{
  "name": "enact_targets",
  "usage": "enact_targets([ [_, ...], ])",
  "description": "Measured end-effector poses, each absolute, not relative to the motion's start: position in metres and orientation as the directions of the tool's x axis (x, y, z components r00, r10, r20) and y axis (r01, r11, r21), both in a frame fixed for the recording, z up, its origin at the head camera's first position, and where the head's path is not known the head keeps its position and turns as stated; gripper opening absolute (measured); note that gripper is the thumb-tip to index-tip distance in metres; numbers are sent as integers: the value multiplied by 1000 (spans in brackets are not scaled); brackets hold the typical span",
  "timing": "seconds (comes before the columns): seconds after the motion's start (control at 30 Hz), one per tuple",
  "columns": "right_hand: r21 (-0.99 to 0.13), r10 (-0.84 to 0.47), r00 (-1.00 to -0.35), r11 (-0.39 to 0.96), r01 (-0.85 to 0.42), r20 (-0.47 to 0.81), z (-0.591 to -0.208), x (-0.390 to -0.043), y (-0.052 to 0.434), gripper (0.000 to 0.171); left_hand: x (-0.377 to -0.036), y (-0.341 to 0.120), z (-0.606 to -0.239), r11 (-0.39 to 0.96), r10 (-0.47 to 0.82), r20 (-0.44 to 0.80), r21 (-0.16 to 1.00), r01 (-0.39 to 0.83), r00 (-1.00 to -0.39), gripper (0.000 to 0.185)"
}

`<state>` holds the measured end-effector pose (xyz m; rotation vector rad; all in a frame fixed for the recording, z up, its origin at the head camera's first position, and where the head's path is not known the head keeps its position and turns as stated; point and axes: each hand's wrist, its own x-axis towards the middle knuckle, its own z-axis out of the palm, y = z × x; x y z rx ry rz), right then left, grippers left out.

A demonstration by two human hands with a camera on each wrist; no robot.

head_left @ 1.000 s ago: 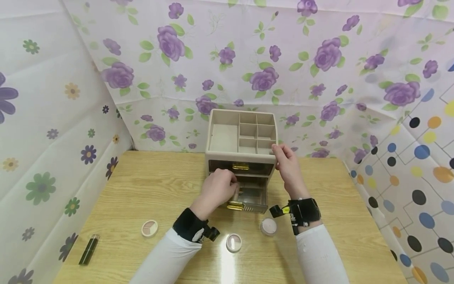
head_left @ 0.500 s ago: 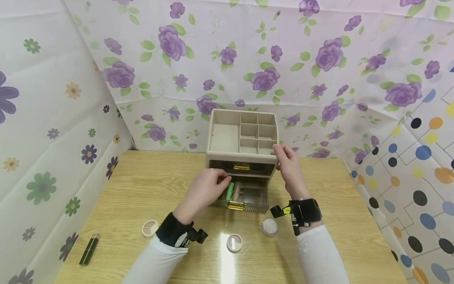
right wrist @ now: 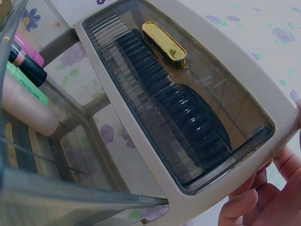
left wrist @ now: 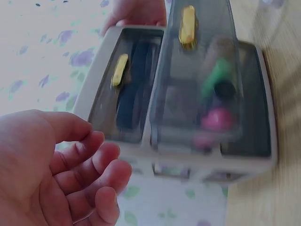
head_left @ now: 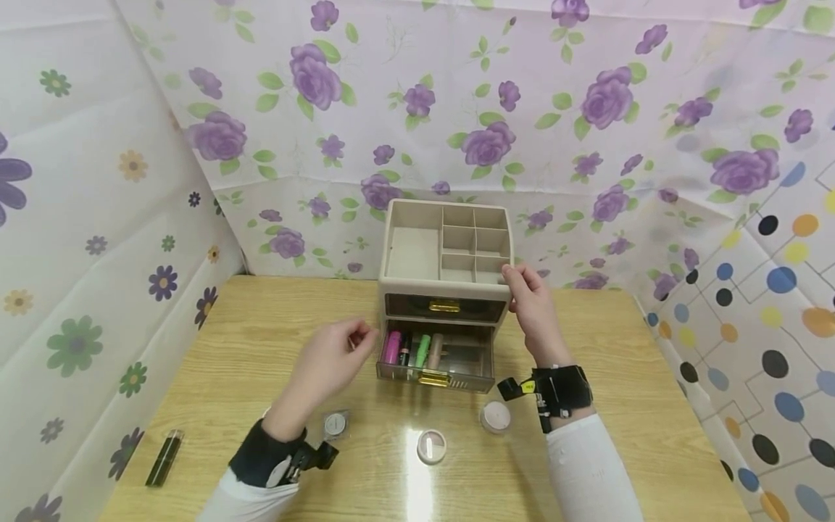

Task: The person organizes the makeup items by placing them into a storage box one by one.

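A cream makeup organizer (head_left: 450, 288) stands at the table's back, its lower drawer (head_left: 472, 368) pulled out. In that drawer, side by side toward the left, lie a pink tube (head_left: 392, 348), a black tube (head_left: 405, 350), a green tube (head_left: 422, 351) and a beige tube (head_left: 435, 351). My left hand (head_left: 326, 359) is just left of the drawer, fingers loosely bent, nothing in them. My right hand (head_left: 531, 312) grips the organizer's upper right front corner, thumb on the rim. Through the closed upper drawer's clear front, the right wrist view has a dark ridged object (right wrist: 164, 96).
A small clear case with a round disc (head_left: 335, 425), a round compact (head_left: 431, 446) and a round pale jar (head_left: 496, 417) lie in front of the organizer. At far left lies a dark tube (head_left: 164, 458). Floral cloth (head_left: 417, 145) hangs behind the table.
My left hand has drawn out of the lower drawer and moved left, uncovering the tubes. The small clear case has come into view beside my wrist. My right hand stays on the organizer.
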<state>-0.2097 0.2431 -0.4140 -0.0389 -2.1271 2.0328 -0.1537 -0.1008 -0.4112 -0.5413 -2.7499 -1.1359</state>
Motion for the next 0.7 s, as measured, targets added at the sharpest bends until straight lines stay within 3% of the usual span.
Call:
enact_targets([
  [0.17,-993,155,-982,61,-104,112,-414,-209,243,36,-146,-142,-424,707,228,213,635,312,-950,19],
  [0.4,-994,152,-983,57,-90,98,-412,-209,241,38,-125,-216,-440,790,115,72,599,135,-991,26],
  [0.7,-993,158,-981,67,-101,111,-414,-210,243,39,-90,-284,-470,826,25,-38,564,-1,-999,31],
])
